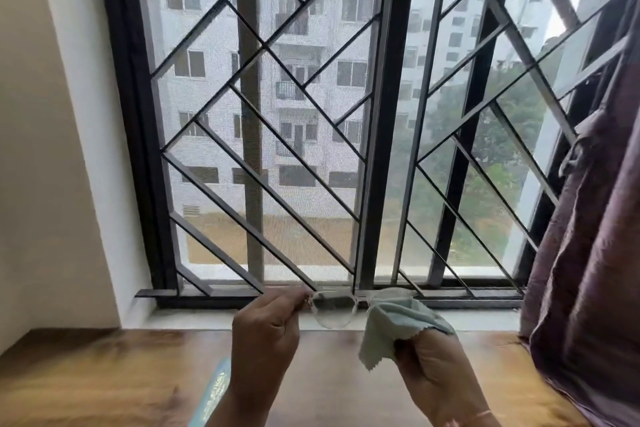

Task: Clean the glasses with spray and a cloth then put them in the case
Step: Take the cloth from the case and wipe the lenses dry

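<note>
- Head view: your left hand (266, 326) pinches the clear-rimmed round glasses (334, 310) at the hinge on that side. Grip the frame only, never the lens.
- Your right hand (433, 357) clasps the pale green microfibre cloth (391, 326) over the other lens; light circular strokes should suit.
- The glasses span both hands, held above the brown wooden table (104, 374).

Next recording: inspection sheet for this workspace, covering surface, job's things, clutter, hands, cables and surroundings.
Surface: wooden tabletop, with a pale sill behind it.
Job's things: glasses, clear-framed, held above the table; cloth, pale blue, draped over the right-side lens. No spray or case identified.
Clutter: blue printed item on the table, partly hidden by the left forearm; cannot tell what it is.
Hands: left hand pinches the glasses at the frame's end; right hand grips the cloth.
Cables: nothing seen.
Surroundings: window grille; purple curtain at right.
</note>
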